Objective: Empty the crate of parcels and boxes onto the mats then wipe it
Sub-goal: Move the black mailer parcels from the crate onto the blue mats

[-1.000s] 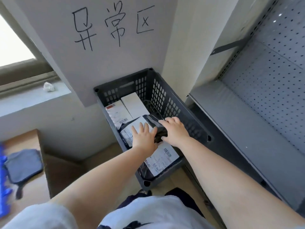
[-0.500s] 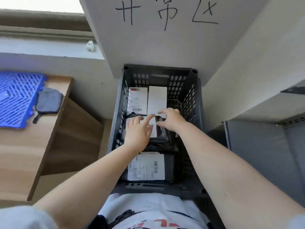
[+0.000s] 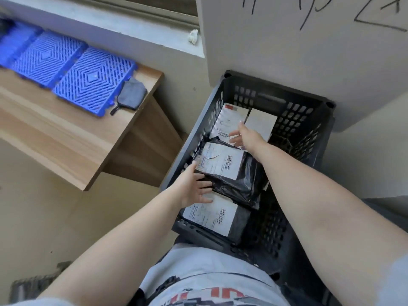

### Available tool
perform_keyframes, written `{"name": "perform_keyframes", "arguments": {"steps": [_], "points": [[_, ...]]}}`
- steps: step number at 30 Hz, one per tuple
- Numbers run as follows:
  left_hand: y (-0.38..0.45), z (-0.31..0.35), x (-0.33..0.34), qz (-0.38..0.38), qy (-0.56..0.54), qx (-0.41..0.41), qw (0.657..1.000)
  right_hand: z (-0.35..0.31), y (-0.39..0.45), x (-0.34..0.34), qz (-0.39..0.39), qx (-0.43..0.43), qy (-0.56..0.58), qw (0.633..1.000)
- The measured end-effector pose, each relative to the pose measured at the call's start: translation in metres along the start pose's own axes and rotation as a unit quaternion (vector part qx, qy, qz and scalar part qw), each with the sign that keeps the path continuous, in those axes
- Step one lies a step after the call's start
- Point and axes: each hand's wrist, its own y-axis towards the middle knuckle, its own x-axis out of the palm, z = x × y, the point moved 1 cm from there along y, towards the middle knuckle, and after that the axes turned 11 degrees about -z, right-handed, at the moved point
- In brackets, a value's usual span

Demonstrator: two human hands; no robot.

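A dark grey perforated crate (image 3: 199,131) stands on the floor below a wall sign. It holds a black parcel (image 3: 234,173) with a white label in the middle and a second black parcel (image 3: 240,219) at the near end. Two white boxes (image 3: 229,117) (image 3: 261,123) lie at the far end. My left hand (image 3: 193,187) holds the middle parcel's near-left corner, thumb on the label and fingers spread along its near edge. My right hand (image 3: 246,136) touches that parcel's far end with index finger and thumb straight; its other fingers are hidden.
Blue plastic mats (image 3: 92,81) (image 3: 46,58) lie in a row on a wooden table (image 3: 66,140) to the left. A grey cloth (image 3: 131,97) sits at the mats' right end. A window ledge (image 3: 132,29) runs behind the table.
My view has turned left and down. My left hand slid from the parcel's top to its near-left corner. My right hand shifted to the parcel's far end.
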Motion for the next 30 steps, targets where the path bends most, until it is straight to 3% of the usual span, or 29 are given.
{"name": "perform_keyframes", "arguments": {"steps": [11, 15, 23, 30], "points": [[0.018, -0.014, 0.013, -0.037, -0.151, 0.068, 0.985, 0.019, 0.008, -0.023, -0.126, 0.066, 0.074, 0.987], [0.022, -0.015, 0.014, -0.046, -0.177, 0.083, 0.98, 0.027, 0.004, -0.023, -0.118, 0.066, 0.098, 0.986], [0.019, -0.017, 0.027, -0.027, -0.074, 0.079, 0.994, 0.037, -0.021, -0.031, -0.032, 0.046, 0.194, 0.979], [0.027, -0.009, 0.037, -0.025, -0.054, 0.11, 0.992, 0.049, -0.063, -0.039, -0.086, 0.04, 0.204, 0.974]]}}
